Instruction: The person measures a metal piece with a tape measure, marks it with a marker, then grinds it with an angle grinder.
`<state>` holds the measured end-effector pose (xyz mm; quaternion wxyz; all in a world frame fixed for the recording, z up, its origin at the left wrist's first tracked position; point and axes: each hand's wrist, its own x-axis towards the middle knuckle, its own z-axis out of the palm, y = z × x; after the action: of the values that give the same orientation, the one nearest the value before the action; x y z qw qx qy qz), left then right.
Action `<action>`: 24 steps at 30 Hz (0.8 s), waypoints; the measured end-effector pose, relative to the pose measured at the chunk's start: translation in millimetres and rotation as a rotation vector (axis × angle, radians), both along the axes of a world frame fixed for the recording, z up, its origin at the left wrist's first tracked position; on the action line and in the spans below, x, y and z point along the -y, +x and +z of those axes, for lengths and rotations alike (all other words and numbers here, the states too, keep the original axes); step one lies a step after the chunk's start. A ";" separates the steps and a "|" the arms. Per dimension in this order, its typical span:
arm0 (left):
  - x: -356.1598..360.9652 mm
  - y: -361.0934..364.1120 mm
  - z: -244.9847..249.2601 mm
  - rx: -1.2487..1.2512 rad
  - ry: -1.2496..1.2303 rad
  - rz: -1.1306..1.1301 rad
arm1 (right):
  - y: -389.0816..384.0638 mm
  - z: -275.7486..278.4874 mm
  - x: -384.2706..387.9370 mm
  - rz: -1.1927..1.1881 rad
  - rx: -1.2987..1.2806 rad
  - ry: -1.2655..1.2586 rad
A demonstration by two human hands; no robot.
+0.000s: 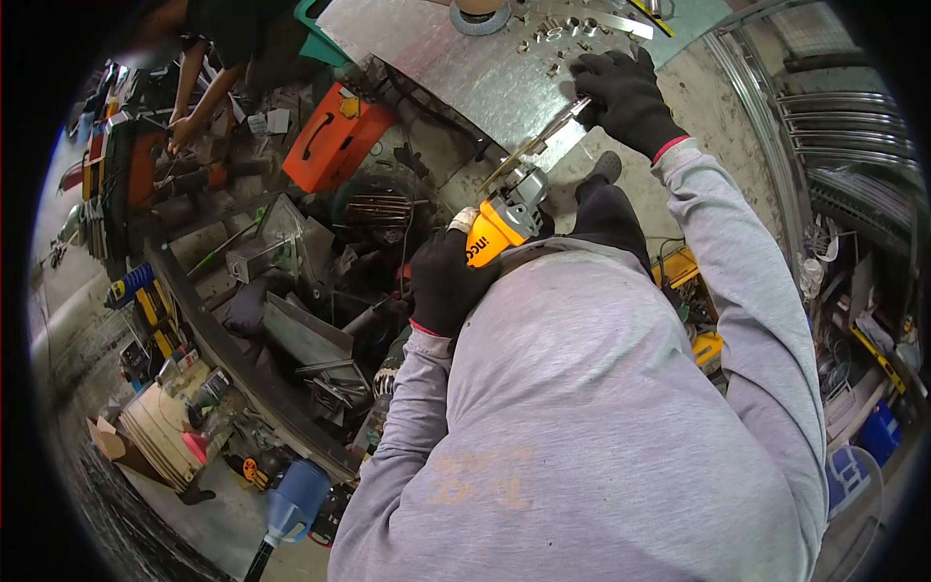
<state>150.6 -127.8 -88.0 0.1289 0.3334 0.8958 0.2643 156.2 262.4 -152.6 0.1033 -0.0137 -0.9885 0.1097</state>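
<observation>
My left hand [448, 281], in a black glove, grips the body of an orange and grey angle grinder [501, 225] held against my chest. Its disc [529, 150] points up toward the edge of a galvanized metal sheet [456, 68]. My right hand [626, 97], also black-gloved, is closed on a thin metal strip [574, 110] at the sheet's edge, next to the disc. Several small nuts and metal pieces [562, 29] lie on the sheet just above that hand.
An orange tool case [335, 136] lies left of the sheet. Scrap metal and tools [291, 291] fill the floor at left. Another person [208, 58] crouches at the top left. A tape roll [482, 15] sits on the sheet. Metal racks [834, 126] stand at right.
</observation>
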 end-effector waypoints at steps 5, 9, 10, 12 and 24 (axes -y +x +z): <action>1.7 -0.4 -5.2 0.004 -0.010 -0.009 | -1.3 -0.7 -0.5 -0.001 0.015 0.016; 2.4 0.0 -8.6 0.003 -0.006 -0.011 | -1.4 1.0 2.4 -0.018 0.017 0.035; 2.6 0.0 -8.6 0.004 -0.007 -0.011 | -1.4 0.5 2.7 -0.018 0.018 0.035; 2.0 0.0 -8.8 0.007 -0.016 -0.009 | -1.2 0.9 3.9 -0.018 -0.029 0.031; 3.6 0.7 -19.7 -0.053 0.046 -0.014 | -0.4 5.2 7.7 -0.036 -0.003 0.032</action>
<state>151.3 -131.4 -107.7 0.0993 0.3493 0.8902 0.2751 155.8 254.8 -147.4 0.1070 -0.0297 -0.9896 0.0918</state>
